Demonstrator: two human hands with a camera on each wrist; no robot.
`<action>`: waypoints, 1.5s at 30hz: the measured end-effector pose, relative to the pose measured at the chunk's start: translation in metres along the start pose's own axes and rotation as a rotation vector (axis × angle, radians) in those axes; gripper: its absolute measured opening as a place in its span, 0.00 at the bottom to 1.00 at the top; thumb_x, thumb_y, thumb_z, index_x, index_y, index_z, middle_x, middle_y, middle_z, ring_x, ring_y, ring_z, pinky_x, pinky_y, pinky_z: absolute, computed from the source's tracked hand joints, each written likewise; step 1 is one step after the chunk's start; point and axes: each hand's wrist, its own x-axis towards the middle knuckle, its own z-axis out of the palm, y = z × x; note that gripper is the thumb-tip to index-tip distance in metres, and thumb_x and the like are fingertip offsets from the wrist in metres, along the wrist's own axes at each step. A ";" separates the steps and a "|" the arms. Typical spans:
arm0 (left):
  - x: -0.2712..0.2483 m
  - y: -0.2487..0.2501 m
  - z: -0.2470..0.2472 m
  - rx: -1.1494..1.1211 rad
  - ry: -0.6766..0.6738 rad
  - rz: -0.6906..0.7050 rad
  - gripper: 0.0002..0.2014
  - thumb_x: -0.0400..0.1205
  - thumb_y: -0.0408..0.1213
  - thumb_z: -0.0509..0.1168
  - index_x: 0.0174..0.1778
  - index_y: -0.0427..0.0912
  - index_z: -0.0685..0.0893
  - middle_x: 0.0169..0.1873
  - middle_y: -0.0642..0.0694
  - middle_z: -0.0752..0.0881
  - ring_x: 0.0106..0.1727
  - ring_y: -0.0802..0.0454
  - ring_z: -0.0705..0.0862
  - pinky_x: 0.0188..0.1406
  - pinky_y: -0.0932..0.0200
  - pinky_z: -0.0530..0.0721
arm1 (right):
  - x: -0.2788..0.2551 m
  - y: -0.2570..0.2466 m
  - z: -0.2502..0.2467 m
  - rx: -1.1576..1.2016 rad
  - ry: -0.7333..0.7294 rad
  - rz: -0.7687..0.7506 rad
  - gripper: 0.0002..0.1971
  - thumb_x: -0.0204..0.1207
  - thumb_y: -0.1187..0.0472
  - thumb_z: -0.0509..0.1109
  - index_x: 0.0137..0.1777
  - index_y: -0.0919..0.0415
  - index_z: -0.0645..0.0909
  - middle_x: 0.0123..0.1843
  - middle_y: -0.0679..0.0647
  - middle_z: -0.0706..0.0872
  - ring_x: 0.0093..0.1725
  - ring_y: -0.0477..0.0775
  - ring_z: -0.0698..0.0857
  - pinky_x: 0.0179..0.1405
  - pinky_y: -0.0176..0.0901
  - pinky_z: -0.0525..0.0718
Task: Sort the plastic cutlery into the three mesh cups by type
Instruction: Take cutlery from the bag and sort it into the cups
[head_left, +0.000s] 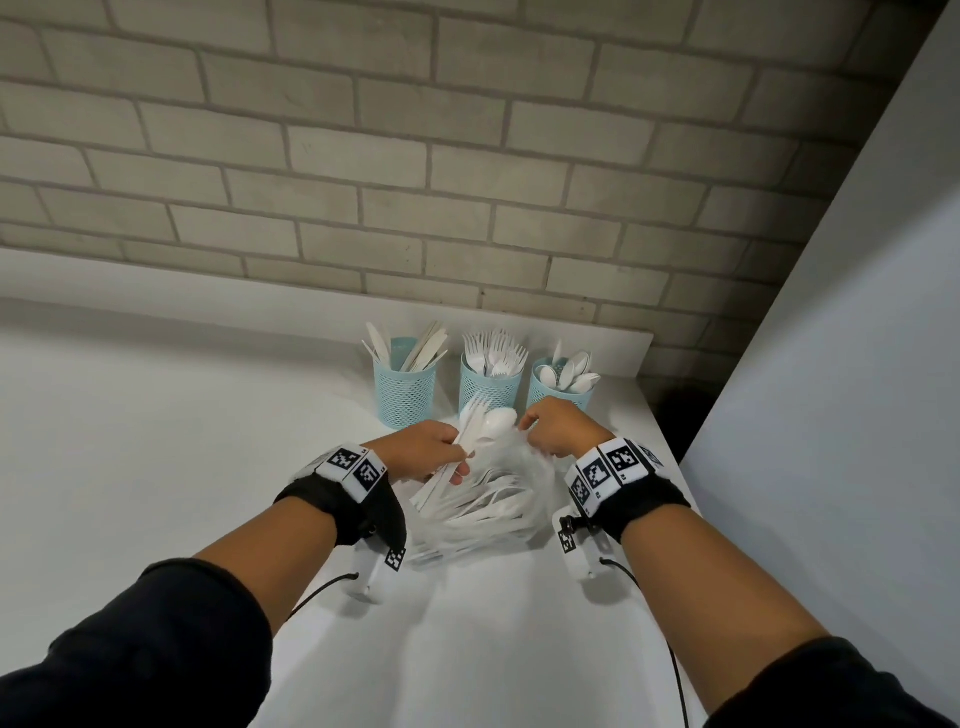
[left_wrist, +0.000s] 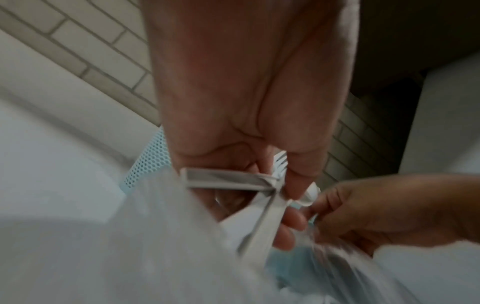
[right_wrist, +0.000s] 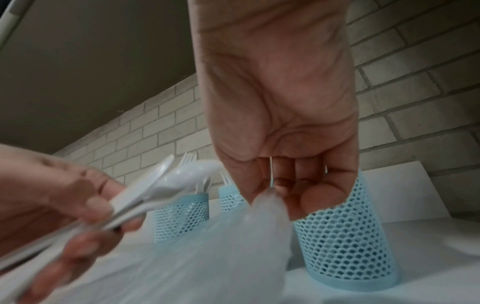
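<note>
Three light-blue mesh cups stand at the back of the white counter: the left cup (head_left: 404, 391) holds knives, the middle cup (head_left: 488, 384) forks, the right cup (head_left: 558, 388) spoons. In front of them lies a clear plastic bag (head_left: 483, 512) full of white cutlery. My left hand (head_left: 434, 452) grips a small bunch of cutlery (head_left: 480, 428), with a fork and a spoon showing, just above the bag. My right hand (head_left: 553, 426) pinches the bag's upper edge (right_wrist: 262, 202) between thumb and fingers, right in front of the spoon cup (right_wrist: 345, 236).
A brick wall (head_left: 415, 156) runs behind the counter. A tall white panel (head_left: 857, 364) closes off the right side. The counter's right edge (head_left: 670, 457) lies close to my right wrist. Bare counter (head_left: 182, 441) stretches to the left.
</note>
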 end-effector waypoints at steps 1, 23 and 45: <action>-0.001 0.002 -0.001 -0.030 0.004 0.013 0.06 0.84 0.35 0.59 0.46 0.41 0.80 0.39 0.51 0.87 0.39 0.60 0.85 0.39 0.64 0.78 | -0.002 -0.002 -0.001 -0.033 -0.049 0.006 0.20 0.78 0.73 0.58 0.67 0.64 0.79 0.58 0.58 0.84 0.46 0.53 0.79 0.40 0.36 0.78; 0.011 0.019 0.008 -0.609 0.178 0.060 0.10 0.88 0.39 0.50 0.54 0.41 0.75 0.31 0.47 0.74 0.27 0.55 0.70 0.26 0.63 0.71 | 0.016 -0.039 0.001 0.843 0.155 -0.142 0.22 0.79 0.58 0.68 0.72 0.53 0.69 0.55 0.56 0.84 0.44 0.49 0.84 0.35 0.36 0.82; 0.022 0.019 0.007 -0.519 0.305 0.098 0.10 0.88 0.39 0.51 0.58 0.41 0.76 0.34 0.48 0.80 0.26 0.56 0.69 0.20 0.68 0.65 | 0.035 -0.029 -0.041 0.861 0.421 0.073 0.23 0.82 0.64 0.62 0.72 0.59 0.57 0.53 0.63 0.84 0.24 0.47 0.79 0.13 0.31 0.74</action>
